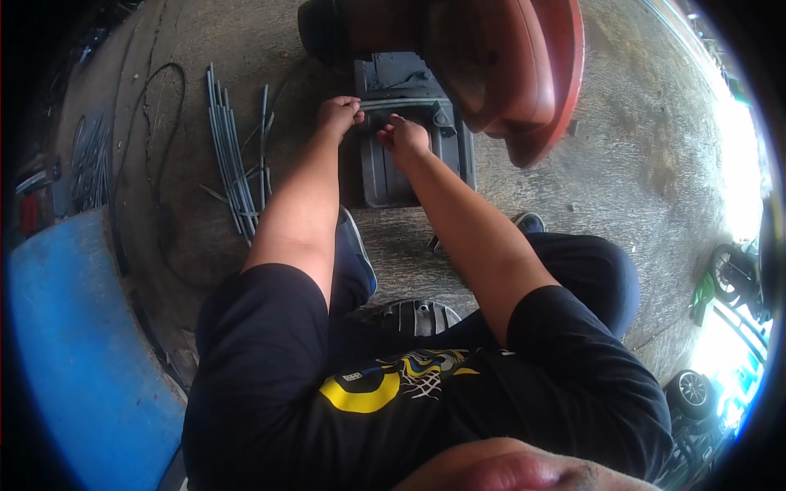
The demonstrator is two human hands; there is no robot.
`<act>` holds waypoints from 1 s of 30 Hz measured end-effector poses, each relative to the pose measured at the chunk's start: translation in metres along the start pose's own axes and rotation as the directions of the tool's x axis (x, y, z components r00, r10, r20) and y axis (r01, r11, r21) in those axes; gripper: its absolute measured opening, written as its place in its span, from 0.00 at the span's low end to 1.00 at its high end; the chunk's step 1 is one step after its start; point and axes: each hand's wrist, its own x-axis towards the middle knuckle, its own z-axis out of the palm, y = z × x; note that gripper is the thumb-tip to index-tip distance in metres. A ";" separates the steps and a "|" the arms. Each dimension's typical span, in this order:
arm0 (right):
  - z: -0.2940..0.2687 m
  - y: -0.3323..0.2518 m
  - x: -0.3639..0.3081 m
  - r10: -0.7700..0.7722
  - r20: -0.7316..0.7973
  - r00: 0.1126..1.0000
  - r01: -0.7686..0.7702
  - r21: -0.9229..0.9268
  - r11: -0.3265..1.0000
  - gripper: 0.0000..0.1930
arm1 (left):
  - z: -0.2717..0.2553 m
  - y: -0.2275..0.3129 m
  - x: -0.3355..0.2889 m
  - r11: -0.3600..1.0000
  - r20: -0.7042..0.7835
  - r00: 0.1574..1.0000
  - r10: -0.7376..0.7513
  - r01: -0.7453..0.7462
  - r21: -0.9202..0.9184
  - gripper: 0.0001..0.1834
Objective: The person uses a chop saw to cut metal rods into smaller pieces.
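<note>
In front of us, on the dark grey base (391,198) beneath the red cut-off saw (499,65), we see a thin metal rod (401,103) lying crosswise, its long axis running left to right. Our left hand (338,117) is the nearer one, right at the rod's left end, with thumb and fingertips seemingly pinching it. Our right hand (403,137) sits over the base, on our side of the rod, below its middle; its fingers are curled in, and we cannot tell whether they grip or touch anything. The rod's right end reaches toward the metal clamp bracket (443,117), just beside the saw's red guard. Well to our left on the floor lies a bundle of similar rods (228,155), pointing roughly away from us.
</note>
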 end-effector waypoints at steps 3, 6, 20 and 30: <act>0.004 0.008 -0.012 0.014 0.026 1.000 -0.013 -0.031 0.999 0.08 | 0.000 -0.003 0.002 0.998 0.014 0.999 -0.033 0.032 0.052 0.11; 0.001 0.010 -0.012 0.037 0.065 0.997 -0.031 -0.096 0.995 0.08 | 0.007 -0.003 0.005 0.998 -0.018 0.999 0.031 -0.030 0.054 0.11; -0.017 0.015 -0.015 -0.011 0.193 0.981 0.059 -0.244 0.968 0.07 | 0.005 -0.026 0.017 0.988 -0.338 0.933 0.124 -0.086 0.125 0.10; -0.024 0.009 -0.023 -0.046 0.092 0.995 0.062 -0.174 0.983 0.07 | 0.009 -0.034 0.002 0.996 -0.258 0.963 0.079 -0.068 0.051 0.08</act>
